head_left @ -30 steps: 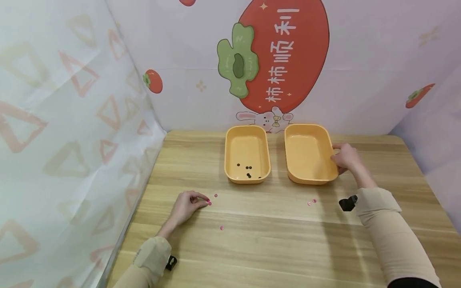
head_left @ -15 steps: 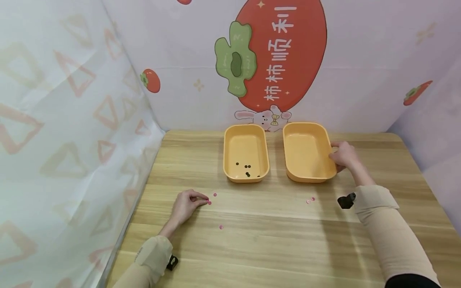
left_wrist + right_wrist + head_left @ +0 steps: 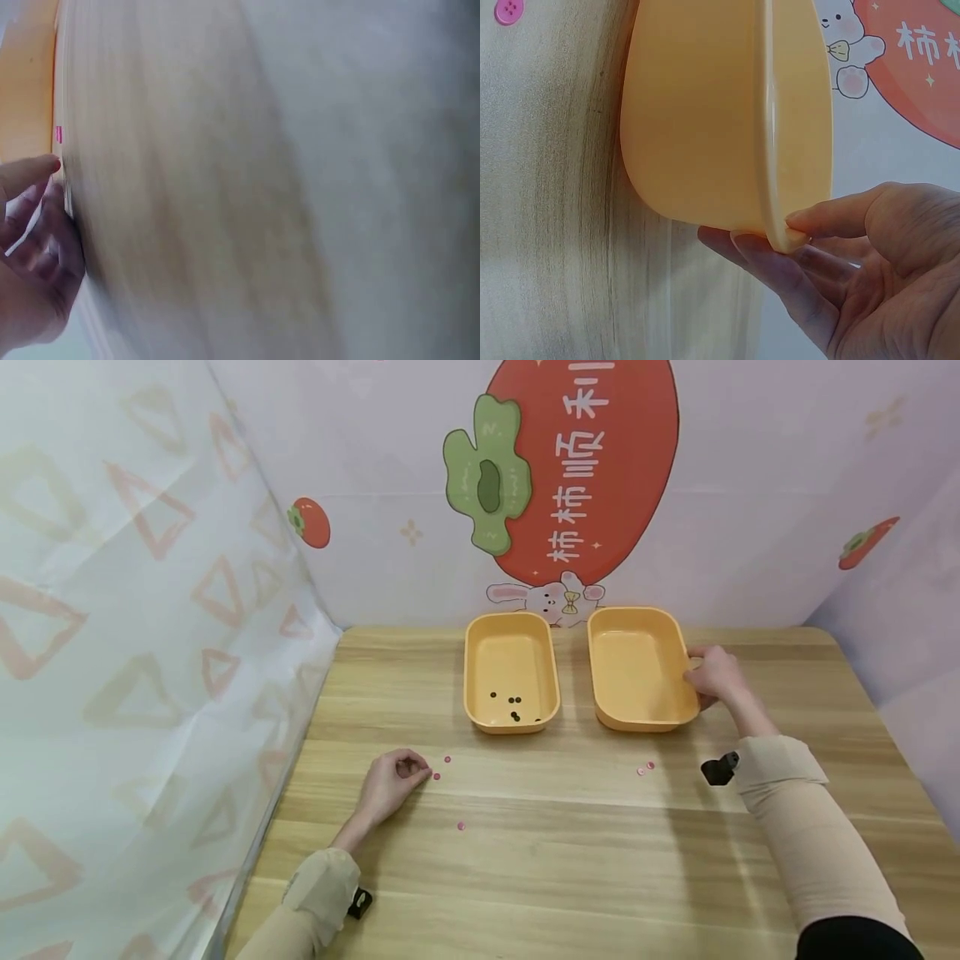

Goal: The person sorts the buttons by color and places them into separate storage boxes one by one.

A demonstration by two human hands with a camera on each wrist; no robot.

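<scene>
Out on the left of the table my left hand (image 3: 390, 783) has thumb and fingers drawn together, pinching a small pink button; a bit of red (image 3: 56, 165) shows at the fingertips in the left wrist view. Right beside them lies a pink button (image 3: 437, 776), with another pink button (image 3: 447, 759) just behind it. My right hand (image 3: 720, 675) grips the right-hand rim of the larger yellow tray (image 3: 600, 693). In the right wrist view the thumb lies over that rim (image 3: 765, 135) and the fingers sit under it.
A smaller yellow tray (image 3: 467, 685) holds several dark buttons (image 3: 514, 700) near its front end. Two pink buttons (image 3: 650, 766) lie in front of the larger tray, and a single pink button (image 3: 461, 826) lies nearer me. A printed cloth wall (image 3: 390, 568) stands behind the table.
My left fingers have closed on one of the pink buttons and drawn slightly off the one beside it. My right hand keeps its grip on the tray rim.
</scene>
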